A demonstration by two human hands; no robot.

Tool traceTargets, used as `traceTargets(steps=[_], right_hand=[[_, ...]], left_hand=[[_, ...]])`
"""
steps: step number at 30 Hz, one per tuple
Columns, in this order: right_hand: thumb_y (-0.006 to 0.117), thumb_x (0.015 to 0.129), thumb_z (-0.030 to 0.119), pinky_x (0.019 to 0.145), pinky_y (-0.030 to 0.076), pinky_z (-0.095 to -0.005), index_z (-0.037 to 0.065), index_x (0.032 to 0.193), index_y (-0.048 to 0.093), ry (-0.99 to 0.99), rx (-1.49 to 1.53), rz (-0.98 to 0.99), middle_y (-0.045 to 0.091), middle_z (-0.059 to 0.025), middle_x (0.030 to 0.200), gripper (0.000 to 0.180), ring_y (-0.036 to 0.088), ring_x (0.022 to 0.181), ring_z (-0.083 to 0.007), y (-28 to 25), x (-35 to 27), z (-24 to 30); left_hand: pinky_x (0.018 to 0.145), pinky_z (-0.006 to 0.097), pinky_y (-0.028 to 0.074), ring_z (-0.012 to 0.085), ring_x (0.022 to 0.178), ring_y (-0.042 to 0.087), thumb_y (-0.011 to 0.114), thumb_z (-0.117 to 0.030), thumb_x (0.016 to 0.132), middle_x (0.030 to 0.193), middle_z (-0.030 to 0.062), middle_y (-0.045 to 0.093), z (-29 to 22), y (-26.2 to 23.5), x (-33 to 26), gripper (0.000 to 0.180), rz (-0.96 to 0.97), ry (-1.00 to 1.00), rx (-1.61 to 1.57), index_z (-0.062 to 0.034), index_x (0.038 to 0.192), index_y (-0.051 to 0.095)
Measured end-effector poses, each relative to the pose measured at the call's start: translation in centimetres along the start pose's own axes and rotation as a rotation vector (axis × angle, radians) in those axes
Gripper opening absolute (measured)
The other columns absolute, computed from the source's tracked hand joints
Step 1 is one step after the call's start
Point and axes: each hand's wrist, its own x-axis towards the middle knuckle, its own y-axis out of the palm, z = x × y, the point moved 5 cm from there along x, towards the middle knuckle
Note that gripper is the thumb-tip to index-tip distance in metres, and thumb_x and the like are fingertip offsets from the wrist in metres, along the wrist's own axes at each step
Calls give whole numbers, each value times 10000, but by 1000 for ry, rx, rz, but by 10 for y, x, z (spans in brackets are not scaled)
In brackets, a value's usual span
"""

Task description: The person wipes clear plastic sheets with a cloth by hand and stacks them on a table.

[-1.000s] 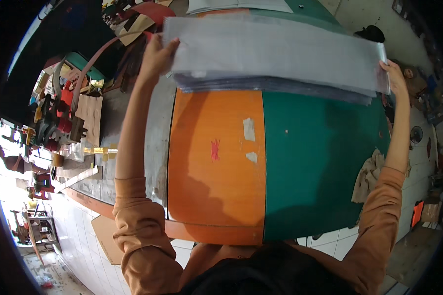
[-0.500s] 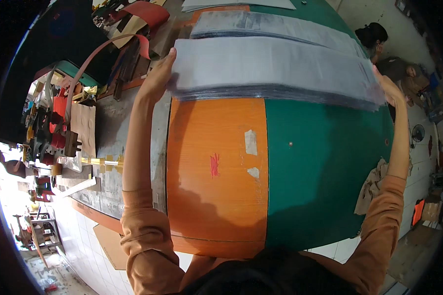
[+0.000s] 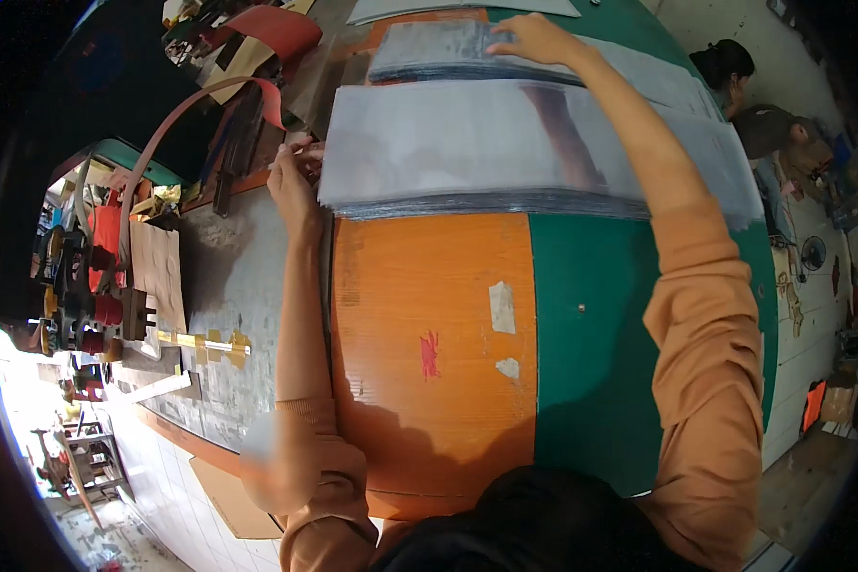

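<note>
Near stack of translucent sheets [image 3: 534, 143] now lay down on worktop [image 3: 429, 315]; left hand [image 3: 296, 176] pinched its left edge, right hand [image 3: 534, 38] had let go, flat on far stack [image 3: 439, 52]

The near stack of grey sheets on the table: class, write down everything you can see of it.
The near stack of grey sheets is a wide pile of thin, translucent, plastic-looking sheets, their dark edges layered along the front. It lies flat across the orange and green table. The left hand holds its left end; the right forearm crosses over it, its right hand resting on a second, similar stack behind.
</note>
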Motion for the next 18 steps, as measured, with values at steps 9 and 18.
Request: traceTargets(steps=[9, 18], right_hand=[[522, 828, 411, 738, 445, -462, 13, 932, 627, -79, -106, 235, 612, -232, 880, 424, 586, 865, -355, 27, 23, 16], [552, 763, 200, 694, 470, -438, -12, 763, 632, -195, -629, 92, 625, -182, 794, 226, 622, 752, -299, 76, 41, 5]], left_hand=[[559, 204, 370, 54, 614, 469, 386, -196, 936, 715, 14, 597, 4, -6, 3, 287, 18, 28, 68, 1, 914, 594], [542, 205, 360, 49, 589, 454, 409, -181, 927, 694, 1, 585, 7, 5, 4, 271, 32, 34, 33, 1, 896, 607]])
